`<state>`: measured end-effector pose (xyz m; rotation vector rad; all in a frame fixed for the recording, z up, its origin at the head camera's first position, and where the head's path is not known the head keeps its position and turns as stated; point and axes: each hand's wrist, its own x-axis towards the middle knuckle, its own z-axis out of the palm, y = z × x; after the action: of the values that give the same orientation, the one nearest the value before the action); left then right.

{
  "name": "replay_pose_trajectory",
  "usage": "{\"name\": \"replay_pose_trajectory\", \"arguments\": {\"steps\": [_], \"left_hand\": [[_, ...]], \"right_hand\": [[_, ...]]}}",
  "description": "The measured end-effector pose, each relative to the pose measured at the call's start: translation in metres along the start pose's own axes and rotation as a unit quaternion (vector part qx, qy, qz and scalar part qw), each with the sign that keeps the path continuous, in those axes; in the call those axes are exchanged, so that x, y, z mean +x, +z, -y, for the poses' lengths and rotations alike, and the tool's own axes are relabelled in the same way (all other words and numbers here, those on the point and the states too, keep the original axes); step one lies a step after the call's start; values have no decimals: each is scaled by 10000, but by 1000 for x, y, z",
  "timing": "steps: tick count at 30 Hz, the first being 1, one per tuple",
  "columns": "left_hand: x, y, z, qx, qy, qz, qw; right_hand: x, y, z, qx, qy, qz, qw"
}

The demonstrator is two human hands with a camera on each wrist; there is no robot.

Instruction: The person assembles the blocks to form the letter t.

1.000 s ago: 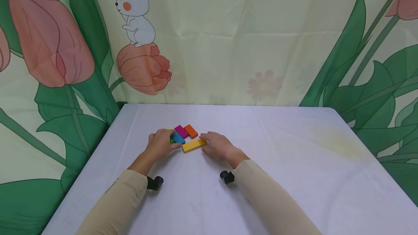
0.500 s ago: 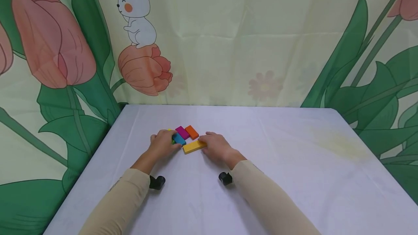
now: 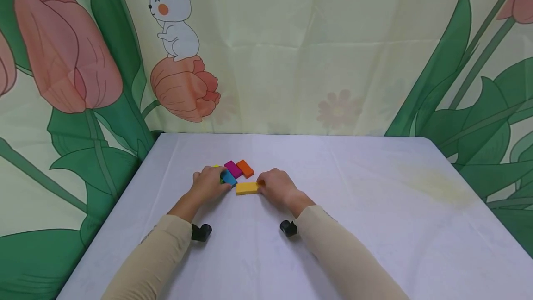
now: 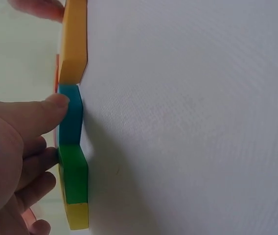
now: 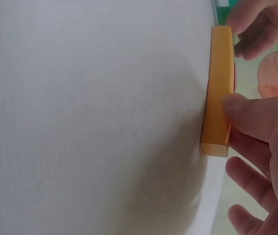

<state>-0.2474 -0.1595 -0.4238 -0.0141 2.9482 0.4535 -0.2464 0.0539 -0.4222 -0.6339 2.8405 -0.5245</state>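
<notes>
My left hand [image 3: 207, 184] holds the blue block [image 3: 228, 178] between thumb and fingers. In the left wrist view, the thumb lies on the blue block [image 4: 70, 115], beside a green block [image 4: 75, 174] and a yellow block [image 4: 79, 216]. The right hand [image 3: 280, 190] pinches the right end of a longer yellow-orange block [image 3: 247, 188], which lies nearly level from left to right. From the right wrist, the thumb is seen against this block's side [image 5: 218, 83]. The left hand covers most of the green and yellow blocks in the head view.
Behind the blue block, a magenta block [image 3: 233, 168] and an orange block [image 3: 245, 168] lie side by side. They rest on a white-covered table [image 3: 366, 226]. A printed curtain [image 3: 266, 59] hangs beyond its back edge.
The yellow-orange block has turned from a slant to nearly level, and its left end has shifted slightly right. The right fingers have closed around its right end; the left hand has barely moved.
</notes>
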Motion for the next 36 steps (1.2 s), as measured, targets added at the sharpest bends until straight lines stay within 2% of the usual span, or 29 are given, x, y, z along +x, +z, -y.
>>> {"name": "replay_pose_trajectory", "arguments": {"steps": [8,19,31,36], "left_hand": [[-1,0,-2,32,78,-4,10000],[-9,1,-6,26,232,-26,9997],[-13,4,-7,68,323,-101,9994],[-14,4,-8,76,339,-101,9993]], "right_hand": [[-3,-1,1,304,147,125,9994],[-13,-2,1,317,128,407,9986],[-22,1,6,452,165,521,9975],[-24,2,5,502,145,457,9976]]}}
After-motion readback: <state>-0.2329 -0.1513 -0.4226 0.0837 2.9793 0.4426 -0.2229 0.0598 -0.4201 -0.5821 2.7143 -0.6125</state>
